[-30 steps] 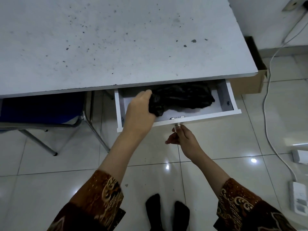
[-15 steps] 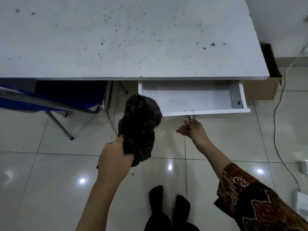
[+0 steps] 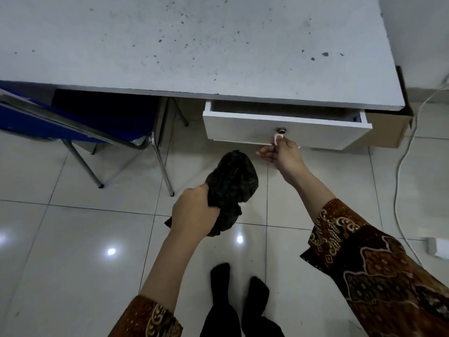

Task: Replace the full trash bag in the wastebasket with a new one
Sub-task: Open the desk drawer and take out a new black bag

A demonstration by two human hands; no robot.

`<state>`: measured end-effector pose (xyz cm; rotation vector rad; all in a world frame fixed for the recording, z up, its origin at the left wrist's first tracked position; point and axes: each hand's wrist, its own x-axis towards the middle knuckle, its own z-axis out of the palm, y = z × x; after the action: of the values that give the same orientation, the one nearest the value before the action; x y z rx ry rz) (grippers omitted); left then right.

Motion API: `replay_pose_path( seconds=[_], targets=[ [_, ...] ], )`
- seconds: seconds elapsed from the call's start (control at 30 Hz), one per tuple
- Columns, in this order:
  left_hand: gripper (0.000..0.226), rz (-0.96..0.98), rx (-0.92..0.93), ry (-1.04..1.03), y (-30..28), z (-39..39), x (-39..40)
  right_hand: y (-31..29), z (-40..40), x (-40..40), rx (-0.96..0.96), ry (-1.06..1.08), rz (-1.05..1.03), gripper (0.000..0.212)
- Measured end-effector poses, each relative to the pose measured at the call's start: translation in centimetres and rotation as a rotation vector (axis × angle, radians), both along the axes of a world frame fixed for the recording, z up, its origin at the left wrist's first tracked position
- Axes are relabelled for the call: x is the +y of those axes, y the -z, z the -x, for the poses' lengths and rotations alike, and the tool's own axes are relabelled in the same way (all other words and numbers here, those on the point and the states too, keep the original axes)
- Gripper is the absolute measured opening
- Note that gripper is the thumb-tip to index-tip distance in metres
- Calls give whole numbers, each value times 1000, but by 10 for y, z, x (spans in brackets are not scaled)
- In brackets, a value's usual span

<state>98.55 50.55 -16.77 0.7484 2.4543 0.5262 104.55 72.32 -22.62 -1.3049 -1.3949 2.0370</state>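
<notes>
**Closing the drawer, fresh bag in hand**

Gripping a crumpled black trash bag (image 3: 230,183), the left hand (image 3: 194,215) was closed around the wad's lower part and held it over the tiled floor (image 3: 73,239), below and to the left of the drawer (image 3: 286,132). The right hand (image 3: 279,154) sat just under the drawer's front edge, fingers pinched on a small white tab (image 3: 277,138) hanging from the round lock (image 3: 281,129). Only a narrow slot of the drawer's inside showed beneath the front edge of the tabletop (image 3: 194,45), near its right corner, so it stood nearly closed. No wastebasket was in sight.

The step in hand looked like seating the drawer. A flat push on the drawer face would likely serve better than force through the tab, which seemed too slight for that. Pressing near the middle of the face should keep the drawer from skewing on its runners. The bag was best held clear of the gap so that no loose fold got caught. A blue chair (image 3: 48,113) stood under the tabletop's left side, and a white cable (image 3: 401,166) trailed across the floor at the right, a thing to step around when turning away.
</notes>
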Motion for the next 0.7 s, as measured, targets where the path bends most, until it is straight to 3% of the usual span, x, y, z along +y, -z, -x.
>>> replay_pose_path(
  seconds=[0.5,0.7],
  targets=[
    [21,-116,21,23,-5,18,35,-6,37,47,-5,5,14,32],
    [9,-131,-5,27,-7,22,37,-8,51,62,-6,27,79,31]
  ],
)
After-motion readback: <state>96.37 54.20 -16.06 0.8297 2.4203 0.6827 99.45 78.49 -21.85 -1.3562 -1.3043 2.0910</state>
